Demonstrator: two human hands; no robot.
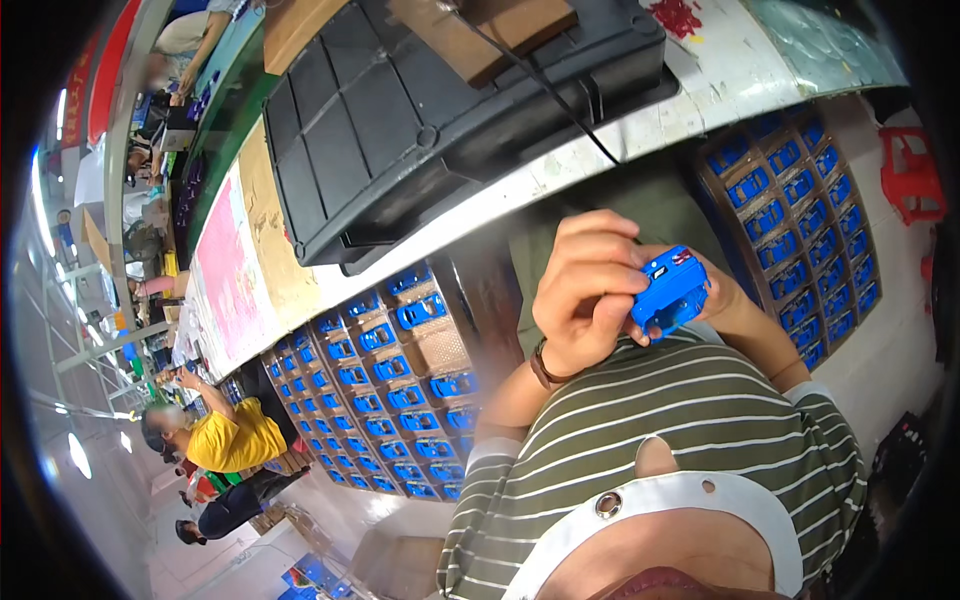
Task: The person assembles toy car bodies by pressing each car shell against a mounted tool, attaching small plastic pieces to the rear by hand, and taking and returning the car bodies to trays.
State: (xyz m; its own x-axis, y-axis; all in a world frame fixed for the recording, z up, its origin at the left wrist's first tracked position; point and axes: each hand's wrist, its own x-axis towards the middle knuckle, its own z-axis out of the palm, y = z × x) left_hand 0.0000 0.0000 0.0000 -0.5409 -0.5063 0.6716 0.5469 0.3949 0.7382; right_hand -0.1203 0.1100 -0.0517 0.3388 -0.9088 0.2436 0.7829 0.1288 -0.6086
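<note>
A blue toy car body (668, 283), a hollow shell with small dark and red markings on its outside, is held up in front of my striped shirt. My left hand (590, 285), with a dark band at the wrist, pinches the shell's left end between thumb and fingers. Behind and to the right of the shell, my right hand (722, 298) grips it too; most of its fingers are hidden by the shell. The open, hollow side of the shell faces down toward me.
Trays of blue car bodies stand at left (385, 400) and right (800, 230). Beyond my hands, a black plastic crate (370, 130) rests upside down on the white worktable (560, 170), a brown board (490, 45) and dark cable on it. A red stool (908, 175) is far right; people work at left.
</note>
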